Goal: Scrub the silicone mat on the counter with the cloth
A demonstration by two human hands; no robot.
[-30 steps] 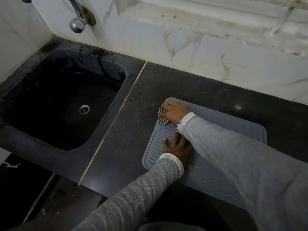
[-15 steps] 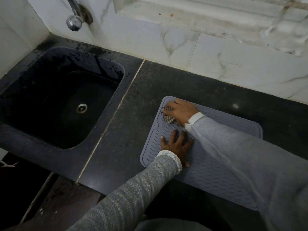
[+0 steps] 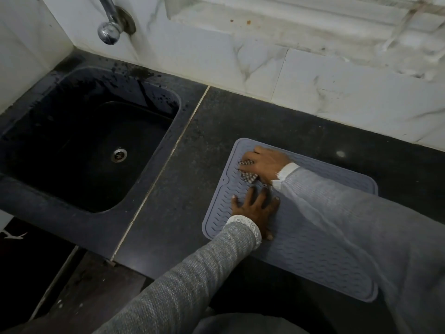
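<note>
Right hand (image 3: 265,162) shifted slightly, fingers clamped on cloth (image 3: 248,175) | left hand (image 3: 256,210) fingers spread flat on mat (image 3: 313,249)

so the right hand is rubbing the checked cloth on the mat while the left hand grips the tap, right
Not quite. The head view shows the left hand pressed flat on the mat, fingers spread, not on the tap. The right hand does hold the checked cloth against the mat.

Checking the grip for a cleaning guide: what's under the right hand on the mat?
A checkered cloth pokes out beneath the right hand, pressed onto the grey silicone mat. Most of the cloth is covered by the hand, so its full size and fold cannot be seen.
</note>
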